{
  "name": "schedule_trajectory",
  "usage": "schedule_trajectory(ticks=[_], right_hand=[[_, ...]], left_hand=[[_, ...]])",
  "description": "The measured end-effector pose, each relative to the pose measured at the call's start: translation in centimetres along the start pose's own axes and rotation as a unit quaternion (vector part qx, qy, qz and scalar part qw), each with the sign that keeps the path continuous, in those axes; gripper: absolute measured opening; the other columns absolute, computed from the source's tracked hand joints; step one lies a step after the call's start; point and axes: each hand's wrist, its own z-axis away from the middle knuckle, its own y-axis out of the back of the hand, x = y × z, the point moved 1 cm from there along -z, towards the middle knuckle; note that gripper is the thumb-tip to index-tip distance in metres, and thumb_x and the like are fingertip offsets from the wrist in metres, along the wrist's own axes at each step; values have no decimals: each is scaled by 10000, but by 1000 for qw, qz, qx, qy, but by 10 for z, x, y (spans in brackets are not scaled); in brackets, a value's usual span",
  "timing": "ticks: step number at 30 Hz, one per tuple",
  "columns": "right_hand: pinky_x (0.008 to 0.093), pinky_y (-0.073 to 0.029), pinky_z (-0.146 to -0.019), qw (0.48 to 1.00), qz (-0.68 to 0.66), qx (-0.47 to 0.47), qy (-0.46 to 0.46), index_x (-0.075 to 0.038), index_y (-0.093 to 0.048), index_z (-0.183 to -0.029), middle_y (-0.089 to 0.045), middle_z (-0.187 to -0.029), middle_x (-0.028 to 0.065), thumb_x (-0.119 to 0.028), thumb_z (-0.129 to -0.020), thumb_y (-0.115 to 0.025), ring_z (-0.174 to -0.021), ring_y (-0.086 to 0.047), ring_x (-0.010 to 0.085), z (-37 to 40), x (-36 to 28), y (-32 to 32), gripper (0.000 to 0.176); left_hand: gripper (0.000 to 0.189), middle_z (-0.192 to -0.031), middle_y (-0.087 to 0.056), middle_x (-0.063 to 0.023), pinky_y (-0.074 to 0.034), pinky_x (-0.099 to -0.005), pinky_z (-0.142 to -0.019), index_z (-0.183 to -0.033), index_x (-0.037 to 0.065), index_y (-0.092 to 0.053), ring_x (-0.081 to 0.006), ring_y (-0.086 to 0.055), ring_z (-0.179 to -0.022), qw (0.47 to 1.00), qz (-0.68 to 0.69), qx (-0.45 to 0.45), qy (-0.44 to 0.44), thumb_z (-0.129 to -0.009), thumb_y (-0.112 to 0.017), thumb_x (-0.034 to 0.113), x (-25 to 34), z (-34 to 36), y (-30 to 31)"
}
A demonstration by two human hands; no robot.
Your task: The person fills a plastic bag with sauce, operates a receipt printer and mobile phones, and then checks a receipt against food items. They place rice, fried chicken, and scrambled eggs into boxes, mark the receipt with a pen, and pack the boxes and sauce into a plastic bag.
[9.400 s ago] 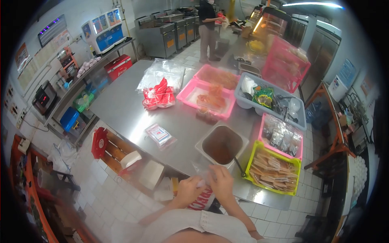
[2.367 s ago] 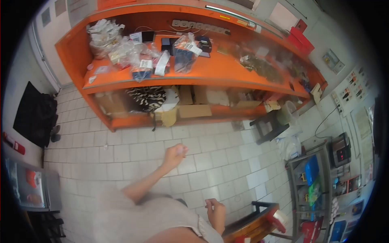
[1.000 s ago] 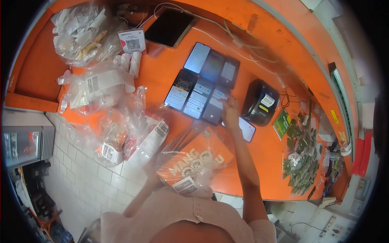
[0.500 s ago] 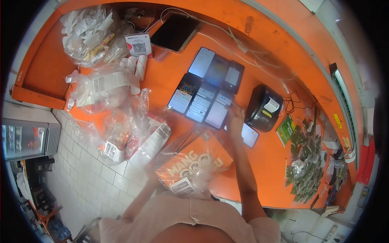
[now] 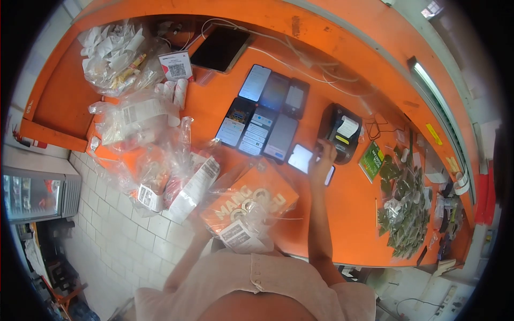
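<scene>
My right hand (image 5: 322,163) is over the loose phone (image 5: 301,158) with the lit white screen, beside the black receipt printer (image 5: 338,138). Its fingers are bent and a little apart, and I see nothing held in them. An orange box in a clear plastic bag (image 5: 262,195), with pale lettering and a printed receipt (image 5: 239,235) on it, is at the counter's front edge against my body. My left forearm (image 5: 184,262) reaches up to the bag's left side, where my left hand is hidden or blurred. Several more phones (image 5: 259,128) lie in a block left of the printer.
Clear bags with receipts (image 5: 150,198) crowd the counter's left side, near a QR code stand (image 5: 175,65) and paper rolls (image 5: 180,93). A dark tablet (image 5: 220,49) lies at the back among white cables. A green booklet (image 5: 371,160) and small packets of leaves (image 5: 407,214) are at right.
My right hand has moved from the phone block's right edge toward the printer, over the loose phone, uncovering more of its screen. The head view has shifted slightly.
</scene>
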Motion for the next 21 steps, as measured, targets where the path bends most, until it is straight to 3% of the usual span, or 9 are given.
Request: schedule_trajectory(ticks=[4,8,11,12,14,15,18,19,21], right_hand=[[384,-389,-802,990,-45,83,-108,-12,-483,-1044,-484,-1003,176,-33,-728,-600,-928,-456,300,-19,50,29,337],[387,-379,-818,989,42,107,-93,-6,-516,-1014,-478,-1018,173,-118,-681,-698,-917,-462,297,-67,107,39,395],[348,-423,-782,978,-64,-93,-175,13,-607,-843,-585,-942,125,-161,-617,-774,-866,-550,252,-103,150,29,329],[348,-423,-782,979,-69,-90,-171,13,-607,-843,-585,-942,125,-161,-617,-774,-866,-550,252,-107,133,39,329],[287,-456,-697,893,-299,-156,-298,-16,-630,-850,-636,-865,93,-135,-662,-747,-791,-596,192,-114,79,68,251],[240,-456,-648,884,-327,-152,-298,-39,-649,-884,-650,-841,71,-114,-693,-724,-735,-603,140,-119,88,66,219],[248,-451,-668,882,-341,-145,-290,-35,-656,-892,-648,-826,61,-116,-689,-728,-749,-595,127,-129,70,86,230],[231,-442,-547,883,-368,-148,-252,-32,-662,-880,-645,-750,48,-118,-710,-713,-625,-580,103,-131,66,91,197],[223,-409,-476,890,-339,-168,-257,-26,-662,-874,-640,-716,45,-120,-720,-704,-551,-551,94,-138,67,97,185]], left_hand=[[540,-1011,-585,-114,-473,-371,-684,-1049,15,-523,-246,-593,-849,998,53,-29,17,-615,-728,262,-3,-4,-10],[492,-999,-592,-99,-474,-356,-728,-1037,16,-531,-226,-592,-868,946,-247,-47,-203,-647,-708,259,4,-8,-9],[399,-931,-606,-115,-477,-351,-694,-988,16,-556,-219,-602,-822,835,-406,-27,-370,-654,-679,197,-10,-12,10],[399,-931,-606,-115,-477,-351,-694,-988,16,-556,-219,-602,-822,833,-406,-23,-376,-654,-679,197,-27,-16,24],[792,-1197,-377,-273,-225,-476,-978,-1284,-76,-251,-413,-313,-1156,830,-502,-87,-228,-738,-600,381,-51,-24,44],[236,-749,-596,-142,-452,-337,-590,-864,8,-571,-245,-598,-647,795,-424,66,-428,-634,-583,59,9,-4,3],[177,-667,-576,-126,-439,-290,-563,-831,-3,-565,-218,-576,-584,839,-443,145,-280,-655,-548,13,50,12,-6],[141,-619,-556,-99,-420,-250,-540,-827,-11,-564,-163,-544,-547,815,-420,102,-385,-697,-512,-24,93,28,-21],[60,-651,-560,-71,-396,-235,-521,-812,-24,-552,-117,-507,-550,854,-320,179,-369,-778,-512,6,146,47,-45]])
